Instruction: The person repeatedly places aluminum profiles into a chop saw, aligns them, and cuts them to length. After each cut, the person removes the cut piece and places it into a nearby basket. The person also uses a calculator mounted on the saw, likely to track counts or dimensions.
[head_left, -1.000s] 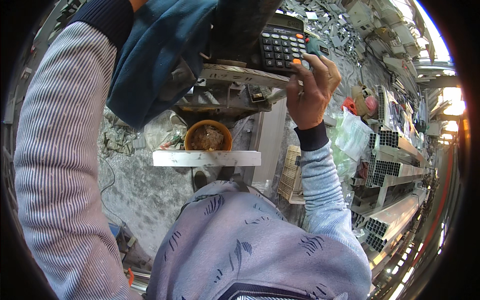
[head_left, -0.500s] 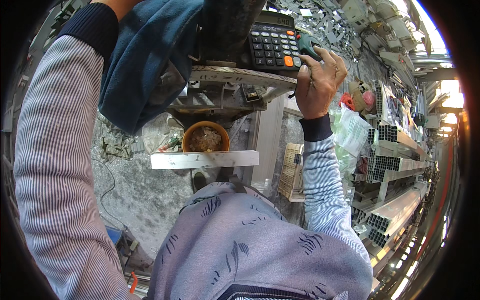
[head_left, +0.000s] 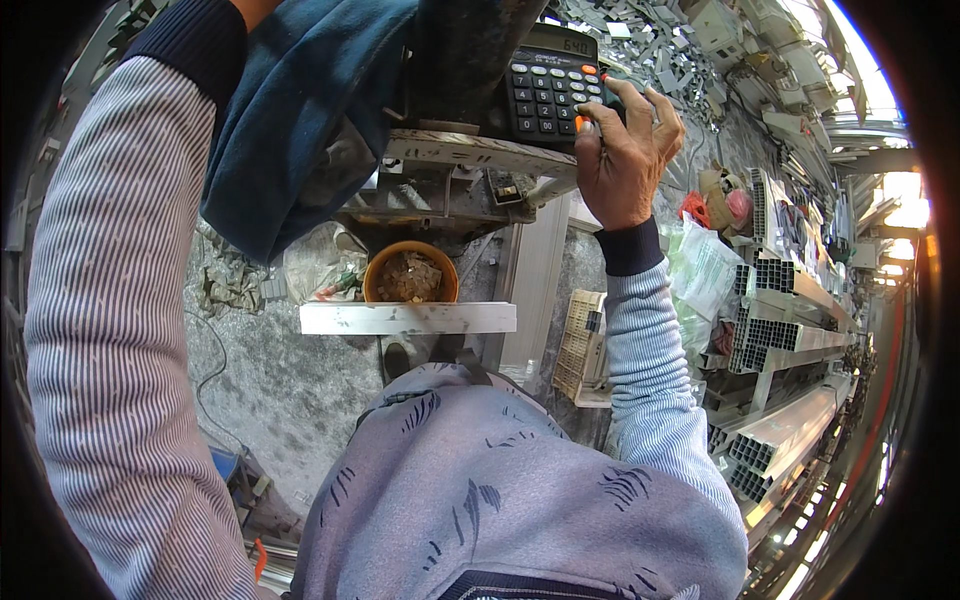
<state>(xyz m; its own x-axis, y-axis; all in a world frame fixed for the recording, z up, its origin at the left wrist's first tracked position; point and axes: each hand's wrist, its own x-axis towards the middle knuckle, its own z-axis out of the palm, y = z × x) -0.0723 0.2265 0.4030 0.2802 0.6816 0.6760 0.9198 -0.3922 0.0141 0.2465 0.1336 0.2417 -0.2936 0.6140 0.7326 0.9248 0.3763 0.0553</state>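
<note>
My right hand (head_left: 632, 150) is at the lower right of a black desktop calculator (head_left: 545, 95). Its fingers are apart and bent, with a fingertip at the orange key; the hand holds nothing. The calculator lies on a dark surface behind a worn board edge (head_left: 480, 150), and digits show on its display. Of my left hand (head_left: 258, 8) only a bit by the cuff shows at the upper edge; its fingers are out of the picture. Beside that arm hangs a dark teal cloth (head_left: 290, 130), next to a dark metal column (head_left: 460, 70).
Below the board sits a yellow bucket (head_left: 453, 285) of scrap pieces, with a white bar (head_left: 410, 319) in front. A plastic crate (head_left: 578, 345) stands to the right. Stacked metal tubes (head_left: 790, 420) lie along the right side. Metal offcuts (head_left: 650, 45) cover the floor beyond the calculator.
My right hand has shifted slightly left and down, from the calculator's lower right corner to its orange key. The display reads the same. My left arm has barely moved.
</note>
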